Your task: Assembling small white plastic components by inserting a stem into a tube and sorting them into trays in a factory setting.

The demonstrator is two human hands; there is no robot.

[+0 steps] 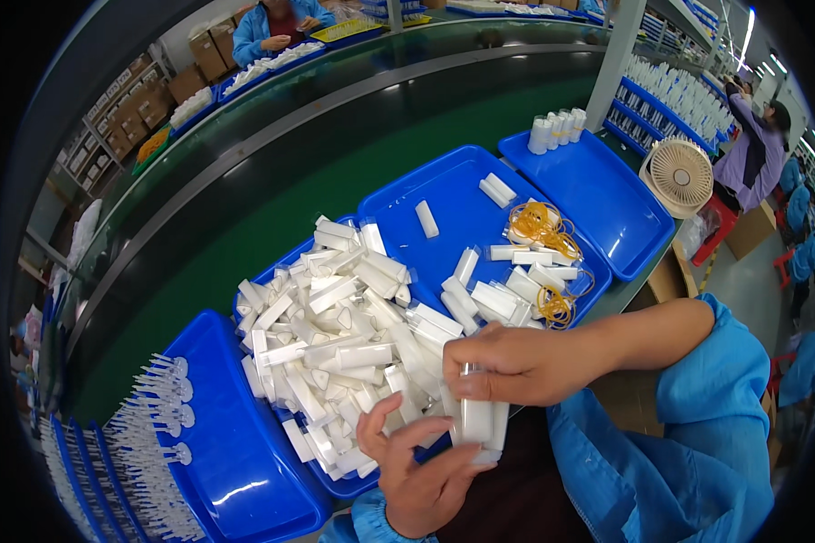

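My right hand (516, 362) grips a small bundle of white plastic tubes (477, 418), held upright near the front edge of a blue tray (290, 262). My left hand (421, 475) sits just below and left of the bundle, palm up, fingers curled toward its bottom and touching it. A big heap of the same white wrapped tubes (335, 335) fills that tray. A second blue tray (453, 204) behind it holds a few loose tubes and yellow rubber bands (539, 226).
A third blue tray (598, 195) at the right carries white bottles (557, 128) at its far end. At the left, a blue tray (217, 425) holds white spoon-like parts (158, 416). A green conveyor (272, 181) runs behind. A small fan (677, 174) and other workers are nearby.
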